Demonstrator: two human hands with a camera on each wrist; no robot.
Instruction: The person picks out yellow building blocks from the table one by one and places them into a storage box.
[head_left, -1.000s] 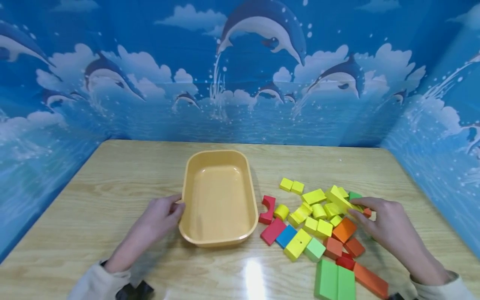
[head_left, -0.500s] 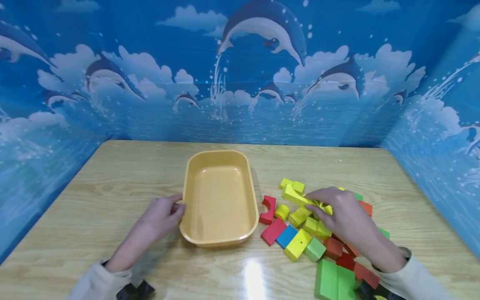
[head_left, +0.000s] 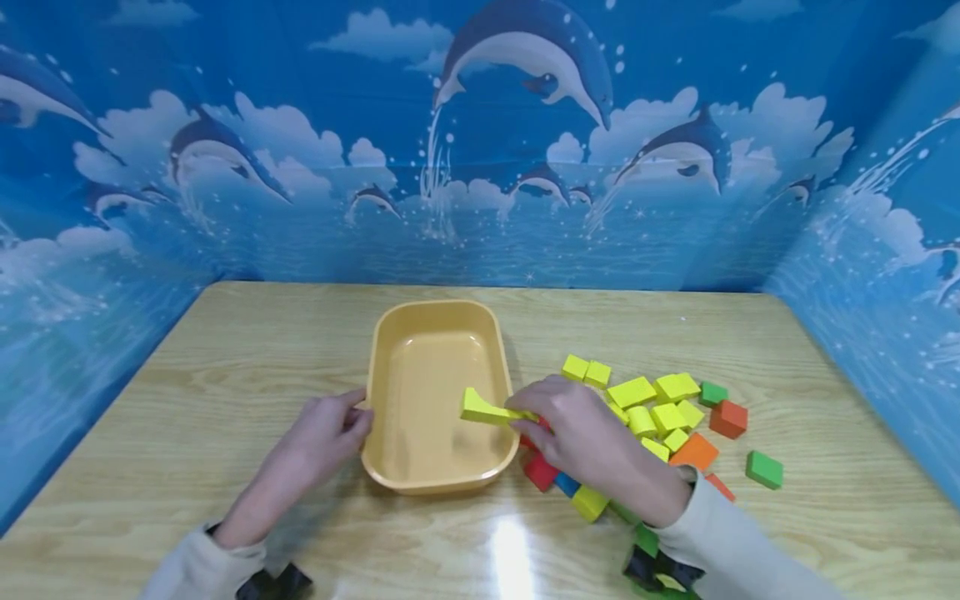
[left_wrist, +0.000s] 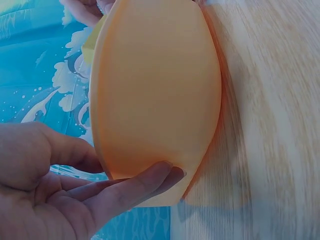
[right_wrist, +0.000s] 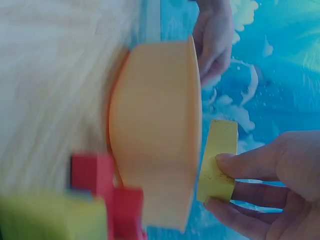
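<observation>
My right hand (head_left: 577, 425) pinches a yellow arch-shaped block (head_left: 486, 409) between thumb and fingers, over the right side of a pale orange plastic tub (head_left: 438, 484). Seen from the right wrist, this block (right_wrist: 219, 162) is just above the tub's rim. At the opposite side, my left hand (head_left: 327, 427) grips the tub's left rim. The left wrist view has its fingers (left_wrist: 145, 187) along the outer wall of the tub (left_wrist: 157, 90). Inside, the tub holds nothing; the yellow block's far end overlaps its floor in the head view.
Several yellow blocks (head_left: 632, 392) lie right of the tub, with an orange block (head_left: 694, 452), a red-orange block (head_left: 728, 418) and a green block (head_left: 764, 469) farther right. Red pieces (right_wrist: 92, 172) sit close to the tub. A dolphin-printed curtain (head_left: 480, 225) surrounds the wooden table (head_left: 285, 333).
My right hand has carried the yellow arch block leftward from the pile's right side to over the tub. My left hand has stayed at the rim.
</observation>
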